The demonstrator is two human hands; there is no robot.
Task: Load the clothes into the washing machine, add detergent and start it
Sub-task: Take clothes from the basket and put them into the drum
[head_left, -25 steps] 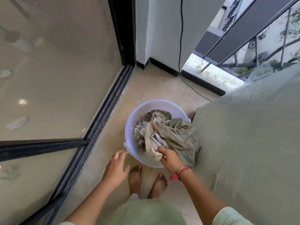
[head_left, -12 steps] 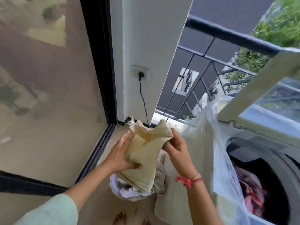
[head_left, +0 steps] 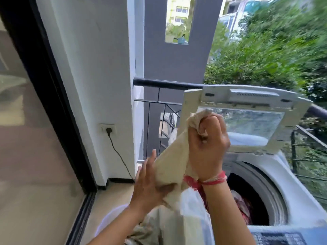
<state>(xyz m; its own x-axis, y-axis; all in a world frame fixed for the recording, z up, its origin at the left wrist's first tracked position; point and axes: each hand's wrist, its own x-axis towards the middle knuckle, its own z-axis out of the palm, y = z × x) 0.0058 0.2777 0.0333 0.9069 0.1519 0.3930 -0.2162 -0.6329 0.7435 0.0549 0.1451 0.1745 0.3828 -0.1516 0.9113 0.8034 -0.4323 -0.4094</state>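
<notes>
Half a second ago I held the cream cloth (head_left: 169, 167) low in front of me. Now my right hand (head_left: 207, 147) is up in front of the raised lid (head_left: 247, 103), closed in a tight fist round the cloth's bunched top end. The rest of the cloth slants down and left from that fist to my left hand (head_left: 146, 186), whose fingers lie straight and flat against its lower edge.

The open drum (head_left: 261, 195) of the washing machine (head_left: 292, 197) sits below and right of my right wrist, with coloured clothes (head_left: 242, 207) already in it. A clear plastic cover (head_left: 192, 209) hangs just under that wrist, near the drum's rim. The basin (head_left: 113, 214) is below my left forearm. The white wall (head_left: 99, 68) stands well left of my left hand, and the railing (head_left: 168, 84) is beyond both hands.
</notes>
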